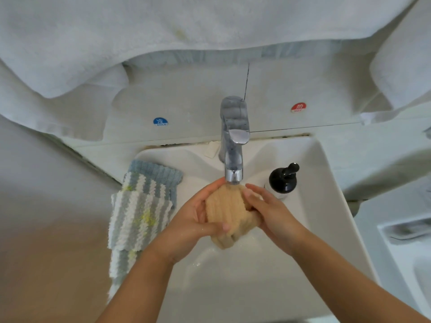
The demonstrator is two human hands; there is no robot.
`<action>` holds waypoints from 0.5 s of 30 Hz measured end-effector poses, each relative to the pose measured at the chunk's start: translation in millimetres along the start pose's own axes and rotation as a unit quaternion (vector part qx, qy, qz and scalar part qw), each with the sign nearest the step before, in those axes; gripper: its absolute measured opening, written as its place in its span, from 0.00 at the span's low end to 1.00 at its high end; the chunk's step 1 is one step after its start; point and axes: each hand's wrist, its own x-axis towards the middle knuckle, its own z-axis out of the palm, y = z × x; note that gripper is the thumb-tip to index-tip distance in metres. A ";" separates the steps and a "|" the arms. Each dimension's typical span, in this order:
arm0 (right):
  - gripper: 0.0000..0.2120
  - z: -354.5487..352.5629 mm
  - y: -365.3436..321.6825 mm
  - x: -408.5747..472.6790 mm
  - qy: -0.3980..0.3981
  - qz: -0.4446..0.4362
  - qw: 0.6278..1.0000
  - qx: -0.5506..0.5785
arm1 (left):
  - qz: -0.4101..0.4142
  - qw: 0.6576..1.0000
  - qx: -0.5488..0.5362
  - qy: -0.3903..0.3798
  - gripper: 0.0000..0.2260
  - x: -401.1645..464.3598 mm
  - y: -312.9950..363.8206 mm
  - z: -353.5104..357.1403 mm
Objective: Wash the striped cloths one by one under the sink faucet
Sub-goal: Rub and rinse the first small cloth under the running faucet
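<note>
A wet beige ribbed cloth [227, 213] is bunched up directly under the spout of the chrome faucet [233, 145], over the white sink [310, 183]. My left hand [196, 217] grips its left side, thumb curled across the front. My right hand [268, 208] grips its right side, with the fingers wrapped over the top. A pile of grey-and-white striped cloths [137, 213], with yellow marks, hangs over the sink's left rim beside my left wrist. Whether water is running cannot be told.
A black-topped soap pump bottle [283, 179] stands on the sink's right back corner, close to my right hand. White towels [116, 43] hang above. Blue cold [160, 121] and red hot [298, 107] stickers sit on the wall. A white tray [410, 231] is at far right.
</note>
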 end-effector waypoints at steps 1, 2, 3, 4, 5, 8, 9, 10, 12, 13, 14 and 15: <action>0.25 -1.0 0.5 0.7 0.028 -0.011 1.000 -0.003 | -0.003 1.000 0.003 0.005 0.36 0.3 0.8 -2.2; 0.27 -3.7 0.7 0.8 0.037 -0.025 0.999 -0.013 | -0.008 1.000 0.008 0.013 0.37 0.1 1.4 -4.9; 0.26 -6.0 0.3 0.8 0.036 -0.044 0.998 -0.025 | -0.014 0.999 0.016 0.024 0.37 -0.3 2.2 -7.9; 0.23 -8.3 -0.3 0.2 0.028 -0.068 0.997 -0.037 | -0.020 0.999 0.026 0.035 0.38 -0.9 3.2 -10.4; 0.18 -9.4 -2.0 -1.1 0.023 -0.093 0.994 -0.051 | -0.026 0.998 0.040 0.047 0.38 -1.9 4.2 -12.3; 0.06 -9.3 -8.8 -2.6 0.017 -0.167 0.977 -0.131 | -0.031 0.989 0.102 0.098 0.33 -2.8 9.4 -13.0; 0.07 -9.1 -9.8 -2.4 0.013 -0.178 0.971 -0.157 | -0.028 0.984 0.124 0.121 0.30 -2.4 11.4 -13.1; 0.08 -8.5 -10.7 -2.3 0.006 -0.177 0.968 -0.176 | -0.023 0.979 0.142 0.142 0.27 -2.1 13.3 -13.4; 0.13 -7.2 -11.5 -2.1 0.000 -0.161 0.965 -0.207 | -0.013 0.971 0.168 0.171 0.23 -1.6 15.2 -14.3; 0.16 -6.9 -11.0 -1.6 0.005 -0.158 0.962 -0.224 | -0.009 0.965 0.187 0.182 0.21 -1.1 15.4 -14.4; 0.17 -6.7 -10.3 -1.0 0.012 -0.161 0.957 -0.242 | -0.005 0.959 0.208 0.191 0.21 -0.9 15.8 -13.8; 0.18 -6.1 -9.8 -0.9 0.019 -0.166 0.951 -0.260 | -0.001 0.955 0.221 0.200 0.20 -0.8 15.9 -12.8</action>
